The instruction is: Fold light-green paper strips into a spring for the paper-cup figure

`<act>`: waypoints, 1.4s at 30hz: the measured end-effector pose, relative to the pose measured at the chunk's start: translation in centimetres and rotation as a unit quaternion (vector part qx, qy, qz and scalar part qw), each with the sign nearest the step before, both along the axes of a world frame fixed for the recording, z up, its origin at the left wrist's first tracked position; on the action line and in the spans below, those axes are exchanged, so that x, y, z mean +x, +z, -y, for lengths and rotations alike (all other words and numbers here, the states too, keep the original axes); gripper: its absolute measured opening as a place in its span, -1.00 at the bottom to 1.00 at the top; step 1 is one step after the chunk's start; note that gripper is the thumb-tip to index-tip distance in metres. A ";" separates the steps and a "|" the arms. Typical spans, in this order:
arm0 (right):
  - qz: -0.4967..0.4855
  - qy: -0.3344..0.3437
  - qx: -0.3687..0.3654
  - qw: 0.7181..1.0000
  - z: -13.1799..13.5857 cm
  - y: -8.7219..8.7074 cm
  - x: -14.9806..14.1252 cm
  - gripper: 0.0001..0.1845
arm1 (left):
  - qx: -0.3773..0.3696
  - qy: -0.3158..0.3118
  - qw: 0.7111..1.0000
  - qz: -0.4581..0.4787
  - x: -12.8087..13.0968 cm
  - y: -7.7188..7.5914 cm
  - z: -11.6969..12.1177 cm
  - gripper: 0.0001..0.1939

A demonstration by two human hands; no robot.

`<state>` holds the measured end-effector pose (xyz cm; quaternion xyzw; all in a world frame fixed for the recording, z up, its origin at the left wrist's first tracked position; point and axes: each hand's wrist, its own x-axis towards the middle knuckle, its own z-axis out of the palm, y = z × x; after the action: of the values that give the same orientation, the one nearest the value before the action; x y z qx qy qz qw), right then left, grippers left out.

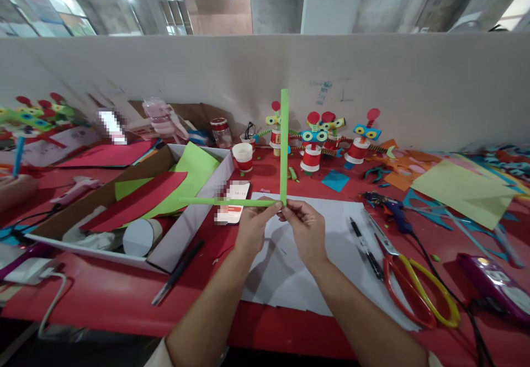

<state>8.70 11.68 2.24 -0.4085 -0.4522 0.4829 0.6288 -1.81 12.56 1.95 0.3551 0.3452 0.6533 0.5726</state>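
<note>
My left hand (pixel 253 226) and right hand (pixel 308 226) meet over the white paper (pixel 271 287) on the red surface (pixel 116 301), with the upright green strip (pixel 284 146) and the sideways green strip (pixel 223 202) joined at a corner between them. My left fingers pinch the sideways strip close to that corner; my right fingers pinch the foot of the upright one. My fingertips cover the join, so I can't fairly say whether it's glued or just overlapped. These look like thin paper: next to no weight, bendy at the long free ends, easily creased. I'd hold them flat, right at the corner, pressing lightly. The pen (pixel 366 248) and scissors (pixel 384 241) lie to my right.
</note>
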 end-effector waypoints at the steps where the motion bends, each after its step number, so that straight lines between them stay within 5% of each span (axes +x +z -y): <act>1: -0.007 0.003 -0.003 1.000 -0.1 -0.1 0.0 -0.88 | -0.005 0.002 1.000 0.003 0.1 0.0 0.0 -0.88; 9: -0.023 0.055 -0.011 0.998 -0.6 0.3 0.6 -0.82 | -0.027 0.006 0.999 -0.022 -0.3 0.0 -0.3 -0.86; 24: 0.043 -0.010 0.030 0.999 -0.6 0.1 0.6 -0.88 | 0.053 -0.015 0.997 -0.059 0.0 -0.1 0.1 -0.89; 31: 0.009 0.061 0.039 0.997 -0.7 -0.1 0.5 -0.86 | -0.023 -0.026 0.999 0.013 -0.2 0.1 -0.1 -0.83; 42: 0.018 0.076 0.046 0.996 -0.5 -0.2 0.4 -0.72 | -0.099 -0.014 0.992 0.084 -0.6 0.1 -0.4 -0.78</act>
<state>9.09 12.19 2.03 -0.3520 -0.5146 0.5004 0.6007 -2.44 12.92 2.08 0.2460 0.3538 0.6353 0.6409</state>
